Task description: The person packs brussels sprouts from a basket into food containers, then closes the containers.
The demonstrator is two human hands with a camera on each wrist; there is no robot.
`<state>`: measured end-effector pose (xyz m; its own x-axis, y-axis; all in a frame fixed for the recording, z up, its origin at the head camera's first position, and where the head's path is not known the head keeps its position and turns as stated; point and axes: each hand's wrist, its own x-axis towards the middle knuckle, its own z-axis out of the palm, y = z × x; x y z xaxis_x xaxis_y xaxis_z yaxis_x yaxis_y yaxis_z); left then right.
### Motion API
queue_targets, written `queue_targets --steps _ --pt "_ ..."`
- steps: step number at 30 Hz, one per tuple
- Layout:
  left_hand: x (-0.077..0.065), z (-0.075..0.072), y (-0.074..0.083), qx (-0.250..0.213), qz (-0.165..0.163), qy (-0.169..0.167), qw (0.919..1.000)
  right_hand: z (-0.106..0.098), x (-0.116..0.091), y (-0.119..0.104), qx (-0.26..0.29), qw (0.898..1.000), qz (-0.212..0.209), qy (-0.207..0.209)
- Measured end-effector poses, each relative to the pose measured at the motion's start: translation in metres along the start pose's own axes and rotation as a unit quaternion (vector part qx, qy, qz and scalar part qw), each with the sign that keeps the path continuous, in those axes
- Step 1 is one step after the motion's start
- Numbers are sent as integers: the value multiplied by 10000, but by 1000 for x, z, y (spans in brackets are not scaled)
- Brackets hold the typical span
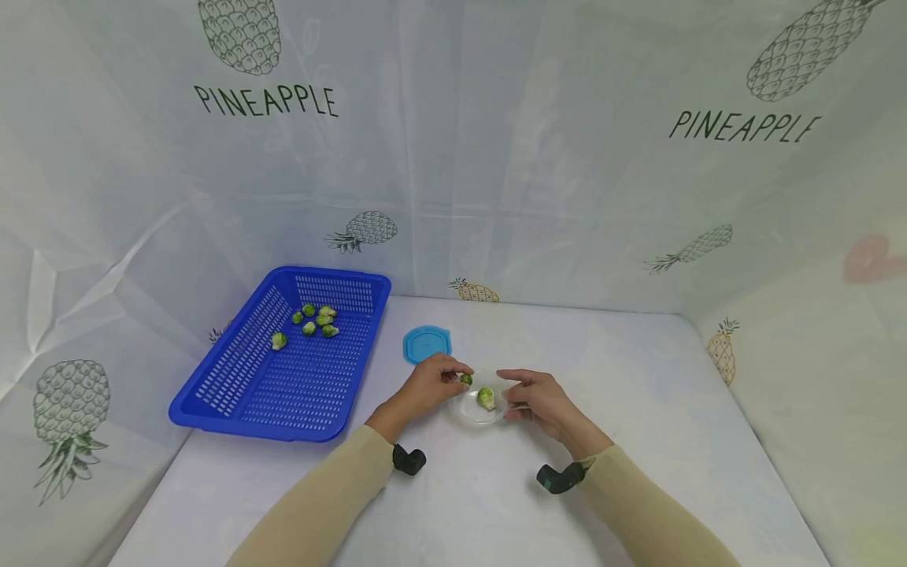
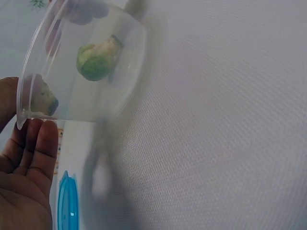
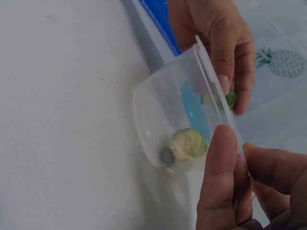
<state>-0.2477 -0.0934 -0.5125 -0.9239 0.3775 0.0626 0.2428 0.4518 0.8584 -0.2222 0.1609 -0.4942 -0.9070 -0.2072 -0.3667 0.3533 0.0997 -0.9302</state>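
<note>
The left hand (image 1: 430,384) pinches one sprout (image 1: 466,379) at the mouth of the bowl (image 1: 468,419); the right hand (image 1: 542,400) grasps the bowl by its rim and side, thumb opposed to fingers. A second sprout (image 1: 486,398) lies inside on its floor. Being small and round, the pinched sprout might strike the rim and roll outside if released too early; the light bowl might tip if the right hand's grip loosened. Outward: one lid (image 1: 427,346), blue, apart from the bowl; one basket (image 1: 305,386) containing seven sprouts (image 1: 323,320). Total: nine sprouts, one bowl.
</note>
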Motion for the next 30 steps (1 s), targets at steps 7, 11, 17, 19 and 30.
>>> queue_targets --steps 7,11,17,19,30 --pt "2 0 1 35 -114 -87 9999 -1 1 1 -2 10000 -3 -16" --pt "4 0 -1 44 -111 -144 9998 0 0 1 17 10000 -60 -38" --pt "4 0 -4 16 -40 -196 9998 0 0 0 44 10000 -32 -10" --pt "4 0 -5 6 -44 -205 9998 1 0 0 40 10000 -27 -7" --pt "3 -2 -5 -165 -41 -183 9997 1 1 1 -20 10000 6 40"
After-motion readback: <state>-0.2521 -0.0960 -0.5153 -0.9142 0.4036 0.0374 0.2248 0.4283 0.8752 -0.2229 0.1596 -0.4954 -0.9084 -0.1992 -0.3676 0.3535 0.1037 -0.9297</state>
